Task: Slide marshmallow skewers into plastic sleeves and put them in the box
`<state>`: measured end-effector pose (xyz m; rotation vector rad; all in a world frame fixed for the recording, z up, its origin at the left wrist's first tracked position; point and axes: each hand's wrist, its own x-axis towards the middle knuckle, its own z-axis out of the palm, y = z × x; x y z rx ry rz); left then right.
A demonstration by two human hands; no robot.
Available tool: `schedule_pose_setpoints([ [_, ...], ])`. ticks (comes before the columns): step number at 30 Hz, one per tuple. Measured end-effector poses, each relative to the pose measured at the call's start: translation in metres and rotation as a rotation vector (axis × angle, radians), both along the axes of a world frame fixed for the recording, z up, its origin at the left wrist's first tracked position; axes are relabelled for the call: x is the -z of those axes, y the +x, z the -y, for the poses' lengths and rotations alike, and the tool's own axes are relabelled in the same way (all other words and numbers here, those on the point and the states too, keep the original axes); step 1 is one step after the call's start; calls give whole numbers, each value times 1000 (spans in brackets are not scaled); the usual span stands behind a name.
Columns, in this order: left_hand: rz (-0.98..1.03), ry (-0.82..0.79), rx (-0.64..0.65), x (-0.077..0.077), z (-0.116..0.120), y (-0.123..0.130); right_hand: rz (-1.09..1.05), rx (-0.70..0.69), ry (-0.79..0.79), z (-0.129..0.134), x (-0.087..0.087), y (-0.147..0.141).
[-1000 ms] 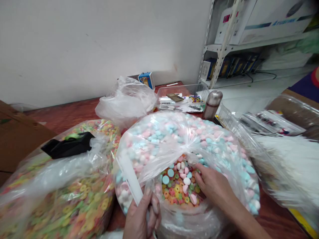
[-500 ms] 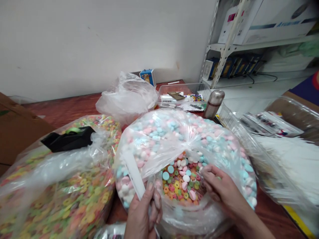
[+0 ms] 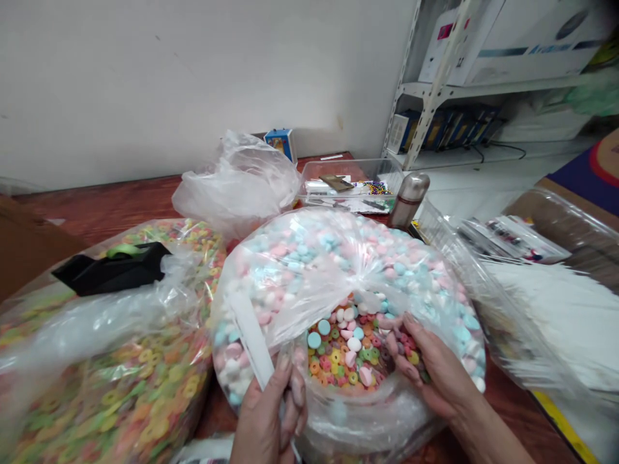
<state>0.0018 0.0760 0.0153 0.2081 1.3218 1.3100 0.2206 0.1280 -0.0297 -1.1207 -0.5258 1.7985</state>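
A big clear bag (image 3: pixel 300 245) of pink, white and blue candies lies in the middle. Through its opening, ring-shaped candies (image 3: pixel 338 361) show, mixed with rounded pieces. My left hand (image 3: pixel 275 406) is closed round a flat white strip (image 3: pixel 251 338), which stands up past the thumb at the left of the opening. At the opening's right edge is my right hand (image 3: pixel 425 361), fingers spread and curved over the candies, with several rings near the palm. Whether it grips any of them is unclear.
Left lies another bag (image 3: pixel 120 386) of candy rings, with a black tape dispenser (image 3: pixel 113 267) on it. Behind are a crumpled plastic bag (image 3: pixel 236 187), a clear tray (image 3: pixel 309 171) and a metal flask (image 3: pixel 409 200). A clear bin (image 3: pixel 483 316) with white sleeves stands right.
My right hand has opened from a pinch, and its fingers now spread over the candies. The whole view has shifted slightly. My left hand still holds the white strip.
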Motion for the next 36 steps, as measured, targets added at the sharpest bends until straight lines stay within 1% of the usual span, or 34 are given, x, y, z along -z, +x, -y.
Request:
schedule_pose_setpoints([
  [7,-28,15,16,-4,-2,2,15,-31,12,5,4,-6],
  [11,-38,19,21,-4,-2,2,-181,-44,-57,5,5,-3],
  [12,-38,21,22,-4,-2,2,-203,-40,-54,5,4,-1],
  [13,-34,20,24,-4,-2,2,-175,-42,-35,4,4,2],
  [14,-25,17,27,-3,-1,1,-81,-51,7,3,4,5],
  [15,-16,11,30,-3,-1,1,78,-82,74,3,3,9],
  [16,-10,3,31,-3,-1,1,287,-139,159,2,3,12],
  [18,-8,-11,31,-3,-1,1,790,-325,331,2,2,15],
  [19,-10,-15,33,-3,-1,2,1013,-414,385,4,2,13],
  [20,-12,-17,35,-2,-1,2,1184,-487,403,6,1,10],
  [21,-11,-18,42,-2,-1,3,1289,-548,398,11,0,4],
  [22,-10,-17,49,-1,-1,4,1324,-597,400,16,-3,-3],
  [23,-11,-14,54,0,0,4,1300,-648,428,22,-5,-11],
  [26,-29,-14,55,0,2,6,1122,-818,618,42,-18,-33],
  [28,-33,-26,61,0,3,7,1069,-878,675,50,-25,-39],
  [30,-30,-31,55,-1,4,8,1134,-863,648,51,-28,-34],
  [33,-26,-37,31,-2,3,8,1398,-779,506,42,-21,-17],
  [35,-12,-43,39,-2,4,8,1561,-802,390,38,-13,-4],
  [36,-5,-44,53,-2,4,8,1603,-832,358,38,-8,2],
])
